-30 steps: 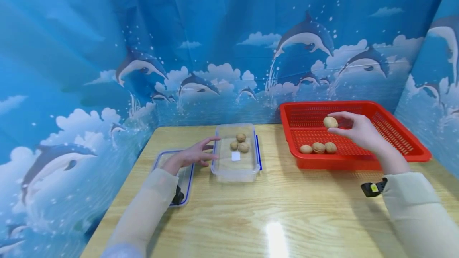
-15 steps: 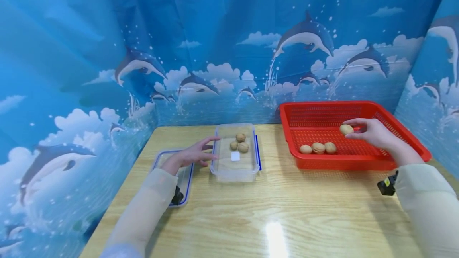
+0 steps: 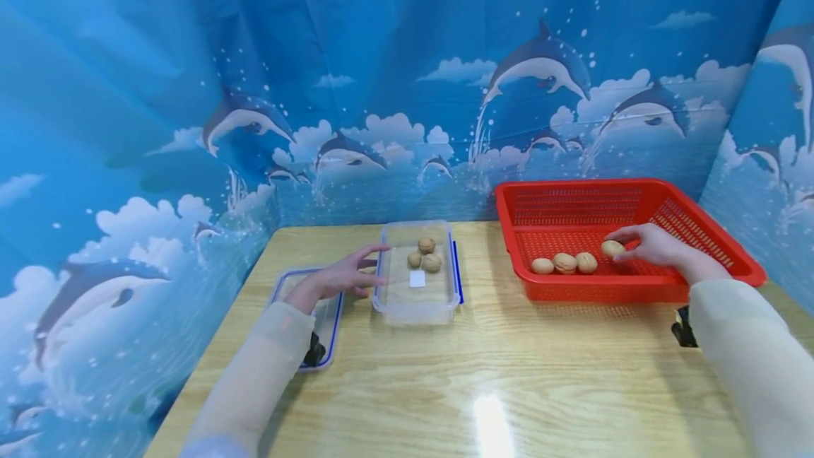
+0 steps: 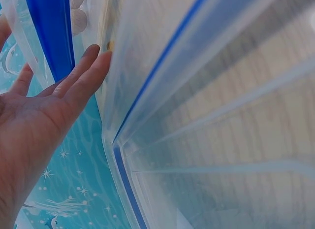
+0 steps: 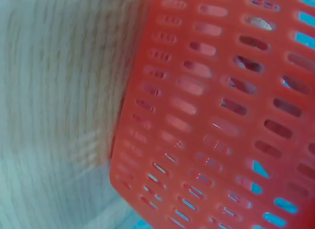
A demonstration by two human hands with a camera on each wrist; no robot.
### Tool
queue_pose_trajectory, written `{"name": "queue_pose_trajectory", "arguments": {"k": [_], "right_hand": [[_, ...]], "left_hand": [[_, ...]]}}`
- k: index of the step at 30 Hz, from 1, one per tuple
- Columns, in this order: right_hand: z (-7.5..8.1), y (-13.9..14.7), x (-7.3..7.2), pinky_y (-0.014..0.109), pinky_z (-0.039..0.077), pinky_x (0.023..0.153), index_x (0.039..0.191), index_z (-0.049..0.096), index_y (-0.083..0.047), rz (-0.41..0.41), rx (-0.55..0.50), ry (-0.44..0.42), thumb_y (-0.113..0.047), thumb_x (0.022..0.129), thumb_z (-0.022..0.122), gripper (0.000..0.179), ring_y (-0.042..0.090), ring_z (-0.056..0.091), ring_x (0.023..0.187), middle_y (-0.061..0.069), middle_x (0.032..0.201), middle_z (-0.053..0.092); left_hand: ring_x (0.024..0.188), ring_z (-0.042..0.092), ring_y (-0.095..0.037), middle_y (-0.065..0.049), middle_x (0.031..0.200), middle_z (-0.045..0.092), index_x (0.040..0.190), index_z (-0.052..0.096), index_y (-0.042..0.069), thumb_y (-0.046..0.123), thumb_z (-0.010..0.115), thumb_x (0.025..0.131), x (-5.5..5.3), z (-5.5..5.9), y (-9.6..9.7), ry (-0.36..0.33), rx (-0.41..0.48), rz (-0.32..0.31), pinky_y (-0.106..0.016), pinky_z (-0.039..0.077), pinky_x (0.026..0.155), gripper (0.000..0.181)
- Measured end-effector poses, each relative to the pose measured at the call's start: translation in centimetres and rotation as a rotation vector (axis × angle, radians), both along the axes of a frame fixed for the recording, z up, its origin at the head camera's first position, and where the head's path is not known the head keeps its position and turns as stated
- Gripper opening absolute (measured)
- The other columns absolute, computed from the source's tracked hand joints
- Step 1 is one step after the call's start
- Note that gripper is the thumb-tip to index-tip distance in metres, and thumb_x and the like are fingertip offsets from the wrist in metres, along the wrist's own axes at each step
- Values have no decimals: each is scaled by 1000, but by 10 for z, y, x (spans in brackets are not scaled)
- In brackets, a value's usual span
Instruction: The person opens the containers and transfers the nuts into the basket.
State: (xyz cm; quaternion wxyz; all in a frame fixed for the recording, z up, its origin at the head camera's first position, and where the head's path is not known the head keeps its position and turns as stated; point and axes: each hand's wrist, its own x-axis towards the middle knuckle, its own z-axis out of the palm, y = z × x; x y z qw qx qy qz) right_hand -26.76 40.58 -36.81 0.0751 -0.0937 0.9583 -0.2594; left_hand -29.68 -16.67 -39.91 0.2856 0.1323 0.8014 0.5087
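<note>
In the head view my right hand (image 3: 655, 246) pinches a walnut (image 3: 612, 249) low inside the red basket (image 3: 636, 290). Left of it, a row of walnuts (image 3: 564, 263) lies along the basket's near side. My left hand (image 3: 343, 276) rests with relaxed fingers at the left side of the clear plastic box (image 3: 416, 306); its fingertips are at the rim. Three walnuts (image 3: 427, 245) sit in that box. The left wrist view shows the same left hand (image 4: 44, 111) with fingers extended beside a clear wall. In the right wrist view the basket wall (image 5: 206, 120) hides the right hand.
A clear lid with a blue seal (image 3: 327, 331) lies on the wooden table (image 3: 407, 387) under my left forearm. A blue latch (image 3: 458, 271) hangs at the box's right side. A dolphin-print curtain (image 3: 381, 76) stands behind the table.
My right hand, holding the walnut, has moved right and then down into the basket, beside the row of walnuts. The left hand has stayed by the box.
</note>
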Motion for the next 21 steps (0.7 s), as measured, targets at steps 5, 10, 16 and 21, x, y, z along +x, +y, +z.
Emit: {"name": "queue_pose_trajectory", "arguments": {"k": [5, 10, 16, 21], "right_hand": [[-1, -1, -5, 60, 46, 85, 123, 57, 12, 30, 13, -21, -14, 86, 73, 47, 49, 49, 107, 36, 122, 54], [-1, -2, -9, 58, 47, 86, 122, 56, 15, 73, 20, -91, -12, 86, 73, 49, 48, 52, 106, 35, 118, 57], [-4, -2, -12, 57, 46, 87, 122, 56, 16, 95, 31, -152, -12, 86, 72, 48, 43, 54, 103, 31, 114, 61], [-5, -2, -12, 57, 47, 87, 124, 55, 16, 78, 32, -149, -18, 87, 72, 53, 44, 54, 105, 31, 116, 60]], "left_hand": [[142, 20, -39, -19, 159, 12, 153, 27, 28, 17, 65, 94, -2, 1, -1, 5, 5, -2, -43, 53, 85, 72], [140, 24, -40, -20, 158, 13, 153, 28, 29, 19, 68, 92, 0, 1, 0, 4, 8, 2, -41, 54, 82, 73], [141, 24, -38, -18, 159, 14, 153, 28, 28, 19, 69, 92, 2, 0, 0, -2, 7, 12, -40, 54, 81, 73], [141, 24, -39, -18, 159, 14, 152, 29, 28, 17, 67, 93, 0, -2, 0, 0, 0, 17, -40, 54, 82, 71]]}}
